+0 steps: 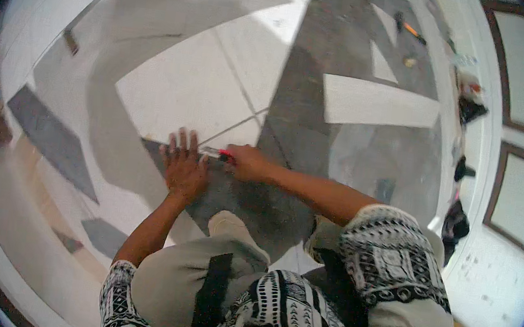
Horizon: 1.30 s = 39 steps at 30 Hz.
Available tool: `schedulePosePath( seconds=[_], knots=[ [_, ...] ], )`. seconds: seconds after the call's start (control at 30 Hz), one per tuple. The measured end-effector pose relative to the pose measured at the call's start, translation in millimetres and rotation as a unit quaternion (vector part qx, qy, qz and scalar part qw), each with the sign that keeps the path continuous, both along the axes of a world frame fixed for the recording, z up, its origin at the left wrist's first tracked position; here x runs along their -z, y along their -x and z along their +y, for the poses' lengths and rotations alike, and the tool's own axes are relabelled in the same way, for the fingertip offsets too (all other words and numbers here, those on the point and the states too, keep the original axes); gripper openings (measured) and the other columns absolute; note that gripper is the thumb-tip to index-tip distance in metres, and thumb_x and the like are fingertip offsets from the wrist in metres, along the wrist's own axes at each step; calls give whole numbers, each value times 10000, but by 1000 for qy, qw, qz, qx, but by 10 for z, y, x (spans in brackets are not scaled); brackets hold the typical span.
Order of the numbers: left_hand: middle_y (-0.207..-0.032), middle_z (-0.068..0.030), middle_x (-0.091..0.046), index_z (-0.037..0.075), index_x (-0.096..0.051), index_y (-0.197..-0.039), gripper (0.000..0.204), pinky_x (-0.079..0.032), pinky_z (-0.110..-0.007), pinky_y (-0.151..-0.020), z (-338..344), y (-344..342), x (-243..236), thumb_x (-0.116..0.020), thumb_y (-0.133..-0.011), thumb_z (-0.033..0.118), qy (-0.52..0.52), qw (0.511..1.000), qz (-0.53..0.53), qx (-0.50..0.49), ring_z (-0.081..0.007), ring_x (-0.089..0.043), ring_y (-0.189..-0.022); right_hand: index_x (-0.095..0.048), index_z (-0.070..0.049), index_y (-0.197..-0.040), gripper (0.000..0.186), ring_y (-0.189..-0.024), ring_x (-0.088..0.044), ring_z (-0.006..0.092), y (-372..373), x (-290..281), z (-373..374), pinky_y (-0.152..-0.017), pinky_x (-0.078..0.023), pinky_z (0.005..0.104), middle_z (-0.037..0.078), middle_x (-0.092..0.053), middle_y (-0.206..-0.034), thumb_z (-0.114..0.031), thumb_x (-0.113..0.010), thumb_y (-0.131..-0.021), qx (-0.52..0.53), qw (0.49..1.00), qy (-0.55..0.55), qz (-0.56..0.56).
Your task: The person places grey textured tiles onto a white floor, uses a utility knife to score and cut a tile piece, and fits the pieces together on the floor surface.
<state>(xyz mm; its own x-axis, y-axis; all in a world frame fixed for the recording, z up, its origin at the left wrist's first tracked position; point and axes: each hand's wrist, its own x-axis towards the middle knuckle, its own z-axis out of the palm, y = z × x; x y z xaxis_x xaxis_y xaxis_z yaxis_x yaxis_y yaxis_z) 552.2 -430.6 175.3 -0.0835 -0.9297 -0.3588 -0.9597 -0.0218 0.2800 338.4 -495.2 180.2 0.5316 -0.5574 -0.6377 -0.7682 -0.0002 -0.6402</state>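
My left hand (183, 166) lies flat with fingers spread across the edge where a white sheet (180, 83) meets the dark grey surface (315, 40). My right hand (246, 162) grips a red utility knife (225, 156), its silver end pointing left beside my left fingers at that edge. Dark straight lines run across the white sheet, one reaching toward the knife. Whether the blade touches the sheet is too small to tell.
A pale strip (378, 104) lies on the grey area. An orange-and-black tool (412, 32) is at the top right. Grey offcuts (52, 136) lie left. Dark bags or bundles (455, 224) line the right side beside white framed panels (517, 192). My knee and shoe are below my hands.
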Motion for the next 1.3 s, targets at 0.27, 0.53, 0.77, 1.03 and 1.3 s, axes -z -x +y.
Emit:
schedulePosePath(
  seconds=[0.27, 0.53, 0.77, 1.03, 1.3],
  knots=[
    [-1697, -199, -212, 99, -305, -1625, 728, -121, -640, -1234, 423, 391, 143, -503, -1022, 456, 92, 995, 19, 22, -419, -175, -1566, -599, -55, -1190, 281, -963, -672, 393, 835, -35, -41, -814, -522, 499, 224, -684, -1064, -214, -624, -959, 51, 977, 205, -25],
    [-1701, -266, -79, 95, -220, -1644, 905, -117, -656, -1226, 460, 113, -8, -517, -984, 638, 2, 993, -54, 104, -479, -131, -1558, -587, -85, -1283, 414, -995, -610, 387, 2276, -539, -501, -862, -493, 488, 196, -617, -1129, -299, -702, -949, -30, 951, 305, 37],
    [-1711, -244, 89, 193, -55, -1674, 1160, -143, -641, -1235, -1487, 624, -636, -618, -846, 781, -177, 931, -85, 306, -503, -8, -1566, -613, -59, -1304, 567, -1084, -594, 388, 2489, -631, -954, -914, -478, 516, 194, -609, -1191, -391, -787, -879, -73, 896, 438, -30],
    [-1702, -278, -35, 143, -95, -1669, 1261, -69, -620, -1247, -3395, 1876, 312, -521, -776, 924, 230, 968, 90, -34, -449, -21, -1582, -574, -29, -1359, 606, -1175, -567, 432, 1982, -288, -2911, -1012, -462, 526, 250, -600, -1246, -387, -768, -910, 192, 827, 523, -78],
    [-1696, -285, -73, 104, -146, -1659, 1313, -46, -622, -1248, -3495, 2196, 111, -489, -733, 970, 140, 984, 9, -111, -441, -28, -1583, -511, -50, -1449, 735, -1279, -483, 512, 2044, 227, -5241, -1062, -427, 600, 354, -497, -1345, -482, -731, -897, 221, 756, 611, -86]
  ],
)
